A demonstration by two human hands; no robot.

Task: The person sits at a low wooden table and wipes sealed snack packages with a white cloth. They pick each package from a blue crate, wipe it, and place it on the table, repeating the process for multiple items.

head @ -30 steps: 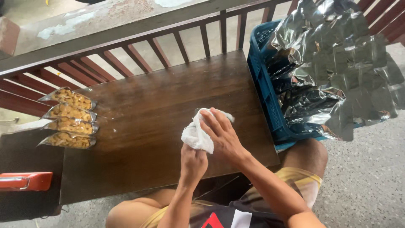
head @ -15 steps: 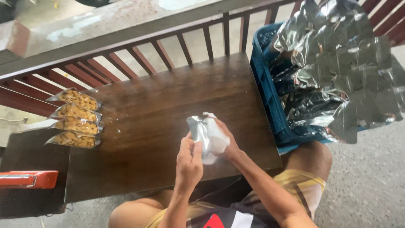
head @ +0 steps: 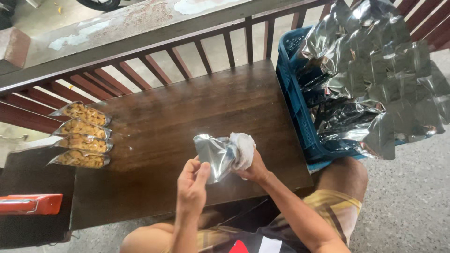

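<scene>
While gripped, silver pouch (head: 213, 157), white cloth (head: 242, 149)

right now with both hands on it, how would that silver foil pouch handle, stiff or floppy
Probably floppy: the silver foil pouch creases and bends where the left hand pinches its lower edge. It looks flat and unfilled, so likely very light. Its glossy skin may be slippery, though the right hand presses a white cloth against it.

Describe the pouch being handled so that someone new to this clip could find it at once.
Start at the dark wooden table; above its near edge both hands meet. The silver pouch sits between the left hand and the right hand, against a white cloth. Unlike the basket's pouches, it is alone.
</scene>
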